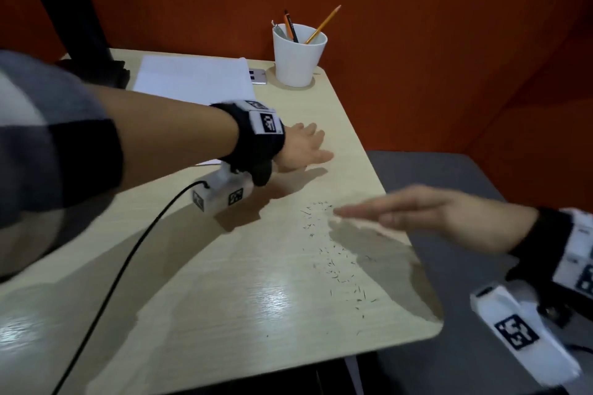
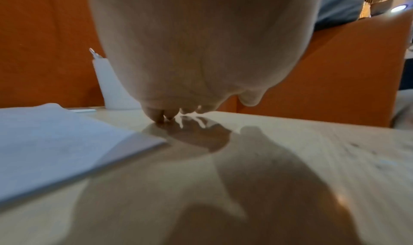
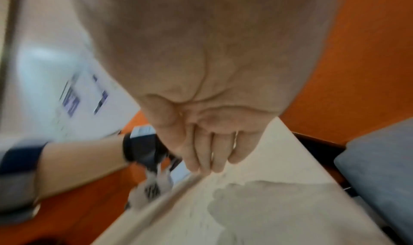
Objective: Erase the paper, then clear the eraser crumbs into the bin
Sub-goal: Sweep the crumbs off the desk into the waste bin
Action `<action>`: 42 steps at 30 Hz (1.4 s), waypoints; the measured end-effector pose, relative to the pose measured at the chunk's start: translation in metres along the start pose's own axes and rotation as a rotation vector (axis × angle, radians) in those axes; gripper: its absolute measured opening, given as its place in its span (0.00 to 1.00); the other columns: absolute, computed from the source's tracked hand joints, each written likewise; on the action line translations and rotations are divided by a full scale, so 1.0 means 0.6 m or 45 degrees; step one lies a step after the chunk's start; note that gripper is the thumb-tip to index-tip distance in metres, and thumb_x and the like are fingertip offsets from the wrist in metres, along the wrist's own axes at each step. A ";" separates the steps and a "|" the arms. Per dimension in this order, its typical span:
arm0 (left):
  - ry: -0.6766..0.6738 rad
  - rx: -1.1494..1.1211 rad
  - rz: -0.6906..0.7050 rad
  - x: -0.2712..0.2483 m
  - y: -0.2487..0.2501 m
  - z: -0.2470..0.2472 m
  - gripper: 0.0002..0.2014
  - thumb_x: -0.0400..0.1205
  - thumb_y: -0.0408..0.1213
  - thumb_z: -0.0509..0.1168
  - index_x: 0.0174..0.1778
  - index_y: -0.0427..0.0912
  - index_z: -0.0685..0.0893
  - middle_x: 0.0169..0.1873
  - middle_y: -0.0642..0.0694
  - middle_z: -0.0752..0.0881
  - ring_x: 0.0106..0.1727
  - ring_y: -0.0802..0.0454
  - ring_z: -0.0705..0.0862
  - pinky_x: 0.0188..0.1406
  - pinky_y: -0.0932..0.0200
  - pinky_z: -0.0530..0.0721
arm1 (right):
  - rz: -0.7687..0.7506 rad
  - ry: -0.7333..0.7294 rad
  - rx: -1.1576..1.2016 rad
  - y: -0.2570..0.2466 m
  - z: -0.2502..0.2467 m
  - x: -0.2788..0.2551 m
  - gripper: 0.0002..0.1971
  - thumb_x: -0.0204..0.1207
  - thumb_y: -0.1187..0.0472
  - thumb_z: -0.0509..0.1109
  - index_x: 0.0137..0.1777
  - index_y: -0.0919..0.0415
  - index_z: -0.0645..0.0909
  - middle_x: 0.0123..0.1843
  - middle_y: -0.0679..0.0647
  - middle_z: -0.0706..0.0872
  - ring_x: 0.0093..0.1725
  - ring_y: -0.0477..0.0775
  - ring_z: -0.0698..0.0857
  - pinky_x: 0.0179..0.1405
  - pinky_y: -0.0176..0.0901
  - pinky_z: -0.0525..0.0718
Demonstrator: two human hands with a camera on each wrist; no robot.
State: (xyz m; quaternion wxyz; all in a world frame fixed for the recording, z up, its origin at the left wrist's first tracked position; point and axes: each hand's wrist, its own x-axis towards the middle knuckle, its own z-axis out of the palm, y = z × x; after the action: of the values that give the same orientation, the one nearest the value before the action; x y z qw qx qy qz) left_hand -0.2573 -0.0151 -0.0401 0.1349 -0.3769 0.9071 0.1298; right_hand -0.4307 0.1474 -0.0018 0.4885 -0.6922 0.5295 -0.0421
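Dark eraser crumbs [image 1: 333, 256] lie scattered over the right part of the light wooden table [image 1: 224, 282]. My right hand [image 1: 401, 212] hovers flat over them with straight fingers [image 3: 214, 153] together, holding nothing, blurred by motion. My left hand [image 1: 305, 147] lies palm down on the table beyond the crumbs, fingertips [image 2: 161, 118] touching the wood, holding nothing. The white paper [image 1: 195, 78] lies at the back left of the table, also seen as paper [image 2: 55, 143] in the left wrist view. No eraser and no bin are in view.
A white cup [image 1: 298, 54] with pencils stands at the back right corner; a small silver object [image 1: 258, 75] lies beside the paper. A black post [image 1: 70, 9] rises at the back left. A black cable [image 1: 122, 272] crosses the table. A grey seat [image 1: 481, 346] lies past the table's right edge.
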 end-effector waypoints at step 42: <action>-0.051 -0.547 0.590 -0.250 0.116 0.116 0.26 0.89 0.47 0.45 0.84 0.44 0.58 0.83 0.54 0.58 0.82 0.63 0.57 0.82 0.67 0.49 | 0.105 0.482 -0.457 0.041 0.157 -0.031 0.34 0.81 0.37 0.43 0.85 0.50 0.51 0.84 0.38 0.52 0.82 0.34 0.50 0.83 0.38 0.47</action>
State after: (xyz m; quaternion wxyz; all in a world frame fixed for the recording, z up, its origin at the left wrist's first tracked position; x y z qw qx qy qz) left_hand -0.1955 0.1533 -0.0442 0.0368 -0.1775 0.9178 0.3532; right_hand -0.4017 0.2224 -0.0601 0.2513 -0.7255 0.6382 -0.0564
